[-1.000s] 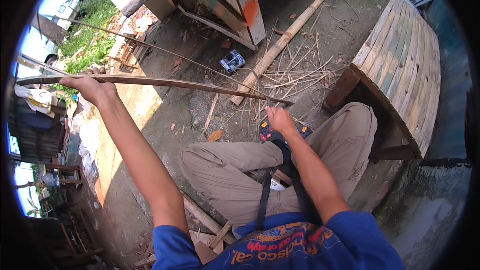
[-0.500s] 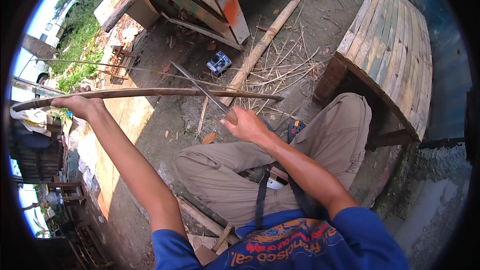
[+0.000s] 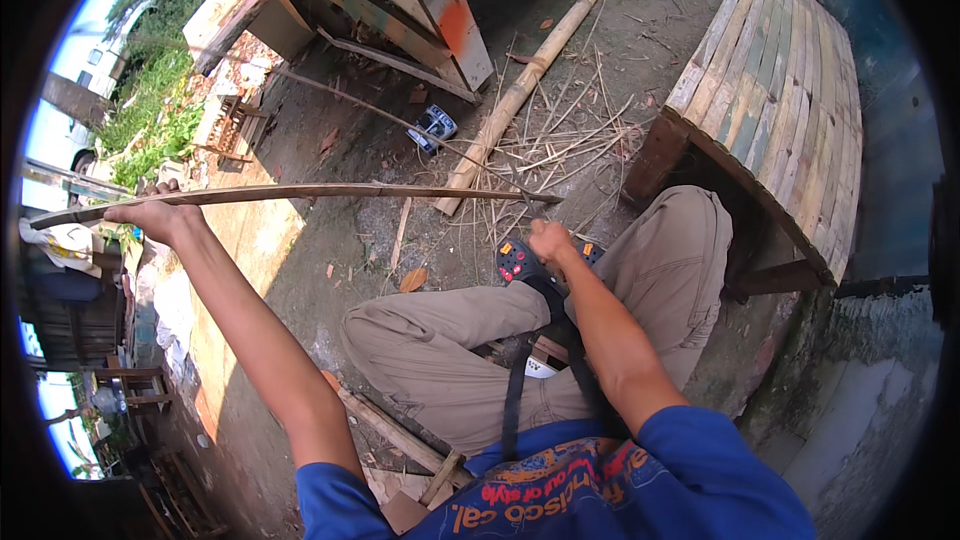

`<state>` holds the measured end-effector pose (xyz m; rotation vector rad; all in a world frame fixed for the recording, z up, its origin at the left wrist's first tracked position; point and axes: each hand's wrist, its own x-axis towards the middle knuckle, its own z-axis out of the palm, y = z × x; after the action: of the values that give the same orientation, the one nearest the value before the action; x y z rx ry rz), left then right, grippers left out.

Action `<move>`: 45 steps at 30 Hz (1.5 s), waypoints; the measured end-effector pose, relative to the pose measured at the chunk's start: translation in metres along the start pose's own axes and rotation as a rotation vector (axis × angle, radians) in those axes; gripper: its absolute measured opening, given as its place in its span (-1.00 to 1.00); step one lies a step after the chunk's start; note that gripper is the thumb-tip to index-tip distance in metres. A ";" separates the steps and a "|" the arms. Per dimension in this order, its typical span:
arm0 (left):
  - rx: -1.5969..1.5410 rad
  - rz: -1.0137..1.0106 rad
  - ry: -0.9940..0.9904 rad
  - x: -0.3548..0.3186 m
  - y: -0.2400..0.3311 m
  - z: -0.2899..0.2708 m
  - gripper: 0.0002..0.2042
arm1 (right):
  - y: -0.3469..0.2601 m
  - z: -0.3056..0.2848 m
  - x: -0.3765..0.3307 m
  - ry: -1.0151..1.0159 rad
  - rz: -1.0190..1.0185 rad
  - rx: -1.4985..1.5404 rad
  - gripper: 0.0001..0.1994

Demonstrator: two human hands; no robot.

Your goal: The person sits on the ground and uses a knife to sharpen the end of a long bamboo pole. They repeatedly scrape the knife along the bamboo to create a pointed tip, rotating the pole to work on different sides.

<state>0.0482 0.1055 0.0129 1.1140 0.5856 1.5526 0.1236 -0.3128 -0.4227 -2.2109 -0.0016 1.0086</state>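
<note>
My left hand [image 3: 160, 217] is closed around a long bamboo strip [image 3: 350, 192] near its left end. The strip runs nearly level across the view, its right tip just above my right hand [image 3: 550, 240]. My right fingers are wrapped round the knife's handle; the blade, foreshortened and hard to make out, meets the strip near that tip. A thin bamboo sliver [image 3: 350, 97] stretches from there up and to the left, above the strip.
A thick bamboo pole [image 3: 545, 58] lies on the ground beside scattered shavings [image 3: 585, 152] and a blue-and-white can [image 3: 432, 128]. A slatted bamboo bench [image 3: 770, 90] stands at right, wooden furniture with an orange patch [image 3: 455, 25] ahead. My dark clog [image 3: 515, 260] is beside my right hand.
My right hand and knife have moved right along the strip, from its middle part to its right tip. The sliver now rises more steeply to the left. My left hand stays in place.
</note>
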 end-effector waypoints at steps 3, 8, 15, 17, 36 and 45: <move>-0.014 0.052 -0.113 -0.002 0.000 0.009 -0.14 | -0.012 0.005 -0.004 0.180 -0.179 -0.162 -0.63; 0.014 0.057 -0.148 -0.020 0.007 0.007 -0.15 | -0.088 0.029 -0.078 0.220 -0.515 0.086 -0.77; 0.036 -0.005 -0.025 -0.030 0.009 0.037 -0.08 | 0.033 0.011 0.001 0.156 -0.015 -0.083 -0.65; 0.057 0.012 -0.044 -0.025 -0.003 0.034 -0.07 | 0.018 0.002 0.001 0.163 0.043 -0.037 -0.64; 0.001 0.027 -0.162 0.018 -0.017 0.059 -0.28 | 0.018 0.020 0.018 -0.126 0.202 1.020 -0.84; 0.059 0.102 -0.216 -0.004 -0.013 0.043 -0.15 | -0.044 0.024 -0.034 0.297 -0.263 0.063 -0.66</move>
<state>0.0920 0.0976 0.0197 1.3549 0.4362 1.4848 0.0959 -0.2749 -0.3849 -2.2121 -0.1209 0.5266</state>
